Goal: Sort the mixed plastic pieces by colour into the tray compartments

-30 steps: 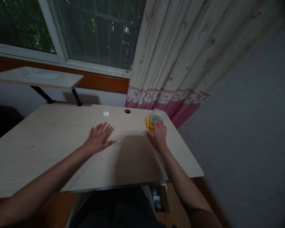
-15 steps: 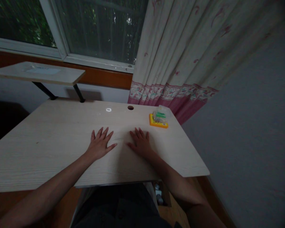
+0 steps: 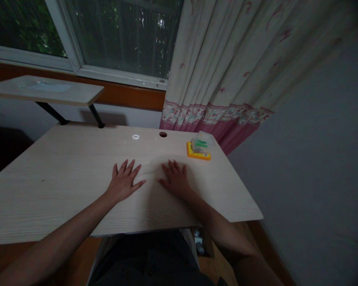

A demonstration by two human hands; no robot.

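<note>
My left hand [image 3: 123, 182] lies palm down on the pale wooden desk [image 3: 68, 171], fingers spread, holding nothing. To its right, my right hand [image 3: 176, 180] rests flat in the same way, its fingers apart and nothing in them. A strip of bare desktop separates the two hands. Beyond my right hand, towards the desk's far right corner, lies a flat yellow-orange case [image 3: 198, 154]. On top of it sits a clear plastic box [image 3: 201, 144] with green and metallic contents, too small to make out. Neither hand touches these.
A raised shelf [image 3: 80, 93] on black legs stands at the back left, with a clear sheet or bag on it. A round cable hole [image 3: 163, 134] is near the back edge. Behind are a window [image 3: 122, 39] and a floral curtain [image 3: 214, 79]; a wall [image 3: 310, 159] rises at right.
The whole view has shifted very slightly. Both hands stay flat in the same places on the desk, and the boxes have not moved.
</note>
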